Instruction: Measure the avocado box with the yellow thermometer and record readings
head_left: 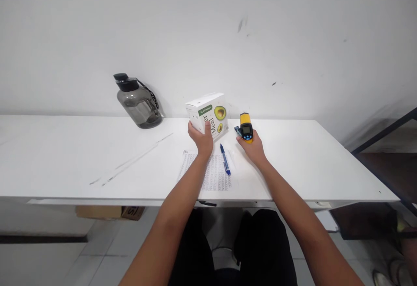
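My left hand (201,138) is closed round the lower left of a white carton (199,123) printed with avocados and the word "Meal". The carton is slightly tilted near the back of the table. In my right hand (256,149) is a yellow and black infrared thermometer (246,127) with a small screen and blue buttons, its front pointing toward the wall. A small bluish piece shows at its left side; I cannot tell what it is. Between my arms lie a printed sheet (216,177) and, on it, a blue pen (225,160).
A grey see-through water bottle (138,105) with a black lid and strap stands at the back left by the wall (208,38). The white table (81,155) has its front edge near my lap. Below it, a cardboard box (100,212) sits at the left.
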The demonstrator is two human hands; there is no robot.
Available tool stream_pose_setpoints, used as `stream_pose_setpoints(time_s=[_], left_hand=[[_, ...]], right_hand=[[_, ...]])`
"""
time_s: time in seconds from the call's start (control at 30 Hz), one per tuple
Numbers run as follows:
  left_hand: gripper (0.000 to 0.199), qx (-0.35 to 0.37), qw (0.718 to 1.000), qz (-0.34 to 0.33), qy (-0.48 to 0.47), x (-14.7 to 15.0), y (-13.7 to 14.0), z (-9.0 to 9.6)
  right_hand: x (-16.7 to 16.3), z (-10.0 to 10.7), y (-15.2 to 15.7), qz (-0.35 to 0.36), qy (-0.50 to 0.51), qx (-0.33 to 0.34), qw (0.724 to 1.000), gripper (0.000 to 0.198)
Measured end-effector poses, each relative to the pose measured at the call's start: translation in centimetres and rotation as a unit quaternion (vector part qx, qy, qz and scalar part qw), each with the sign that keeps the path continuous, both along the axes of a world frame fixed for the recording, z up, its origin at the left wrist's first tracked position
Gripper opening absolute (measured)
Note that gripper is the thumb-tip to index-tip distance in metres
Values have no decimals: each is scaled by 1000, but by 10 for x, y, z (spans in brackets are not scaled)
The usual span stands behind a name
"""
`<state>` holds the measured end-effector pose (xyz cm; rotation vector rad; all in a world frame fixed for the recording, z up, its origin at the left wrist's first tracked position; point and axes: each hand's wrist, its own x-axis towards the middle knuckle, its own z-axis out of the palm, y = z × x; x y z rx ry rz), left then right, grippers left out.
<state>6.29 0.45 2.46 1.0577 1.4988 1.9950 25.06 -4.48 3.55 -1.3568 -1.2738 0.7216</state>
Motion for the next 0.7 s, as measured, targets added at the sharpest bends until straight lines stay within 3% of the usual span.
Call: stream_pose_setpoints(time_s=[0.23,0.7], left_hand=[[87,-26,999,-25,25,1,4,-8],[99,-18,993,-75,91,2,13,-21]], right_hand=[[-2,-1,1,13,-5,-28,1000,51],[-3,-2,2,15,-8,-12,1000,52]])
